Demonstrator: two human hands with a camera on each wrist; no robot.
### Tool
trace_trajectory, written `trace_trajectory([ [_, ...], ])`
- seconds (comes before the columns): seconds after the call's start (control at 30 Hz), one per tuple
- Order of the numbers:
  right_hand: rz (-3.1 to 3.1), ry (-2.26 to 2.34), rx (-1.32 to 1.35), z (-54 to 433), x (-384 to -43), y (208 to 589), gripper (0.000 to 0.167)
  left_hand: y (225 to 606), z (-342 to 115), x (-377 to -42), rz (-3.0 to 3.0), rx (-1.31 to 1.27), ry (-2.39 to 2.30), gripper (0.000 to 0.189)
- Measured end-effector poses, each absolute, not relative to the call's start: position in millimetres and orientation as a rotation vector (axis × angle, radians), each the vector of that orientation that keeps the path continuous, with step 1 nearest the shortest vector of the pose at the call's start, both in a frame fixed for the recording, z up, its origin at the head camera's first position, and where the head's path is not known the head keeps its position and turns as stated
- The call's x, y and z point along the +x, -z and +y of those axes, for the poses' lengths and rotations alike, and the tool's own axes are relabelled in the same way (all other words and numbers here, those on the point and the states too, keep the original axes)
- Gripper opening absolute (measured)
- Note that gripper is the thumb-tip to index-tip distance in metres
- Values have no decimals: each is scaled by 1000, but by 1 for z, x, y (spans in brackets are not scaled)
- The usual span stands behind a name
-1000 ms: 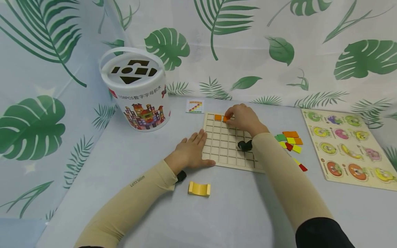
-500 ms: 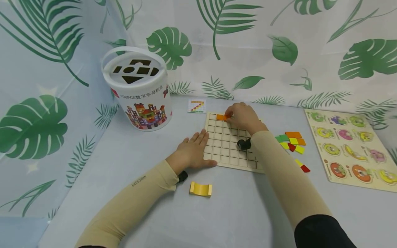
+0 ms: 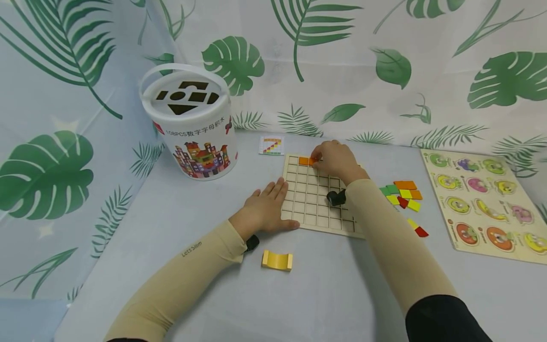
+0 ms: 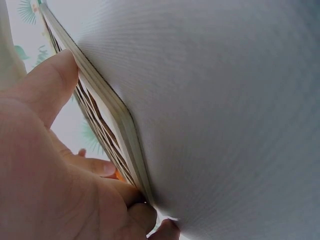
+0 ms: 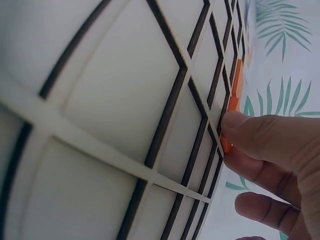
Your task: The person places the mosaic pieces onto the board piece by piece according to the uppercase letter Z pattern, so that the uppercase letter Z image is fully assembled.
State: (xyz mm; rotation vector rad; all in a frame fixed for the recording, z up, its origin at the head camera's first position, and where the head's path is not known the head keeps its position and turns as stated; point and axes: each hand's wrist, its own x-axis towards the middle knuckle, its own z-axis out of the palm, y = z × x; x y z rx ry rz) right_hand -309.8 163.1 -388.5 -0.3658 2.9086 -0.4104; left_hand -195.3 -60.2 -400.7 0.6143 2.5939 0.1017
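A square wooden grid board (image 3: 306, 202) lies flat on the table. My left hand (image 3: 266, 210) rests along its left edge with fingers straight, the thumb near the front corner. In the left wrist view the thumb (image 4: 57, 75) touches the board's side. At the board's far edge my right hand (image 3: 337, 160) pinches an orange tile (image 5: 226, 143) between thumb and finger, over the grid's back row. Just left of it, an orange tile (image 3: 304, 161) sits in that row. The right hand covers the cells beneath it.
Right of the board lie several loose green, yellow, red and orange tiles (image 3: 404, 185). A fruit puzzle board (image 3: 476, 232) is farther right. A small pattern card (image 3: 271, 145) and a white bucket (image 3: 201, 156) stand behind. A yellow curved block (image 3: 277, 261) lies in front.
The orange tile in my right hand has come left, up against the orange tile in the back row. My left hand stays on the board's edge. The head view has shifted slightly.
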Motion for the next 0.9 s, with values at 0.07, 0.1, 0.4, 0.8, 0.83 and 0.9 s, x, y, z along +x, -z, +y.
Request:
trace_trajectory([
  [0.07, 2909, 404, -364, 163, -309, 388, 26, 401, -60, -195, 2592, 612, -104, 112],
  [0.1, 2911, 401, -362, 163, -309, 388, 27, 400, -60, -195, 2591, 610, -105, 112],
  [0.4, 2922, 395, -353, 164, -308, 387, 27, 400, -59, -195, 2587, 606, -99, 112],
  [0.8, 2935, 348, -369, 164, -308, 388, 28, 399, -59, -195, 2586, 604, -104, 112],
  [0.83, 2934, 351, -367, 164, -308, 388, 28, 399, -59, -195, 2587, 604, -104, 112],
  [0.9, 2934, 354, -367, 165, -307, 388, 28, 399, -59, -195, 2588, 604, -100, 112],
])
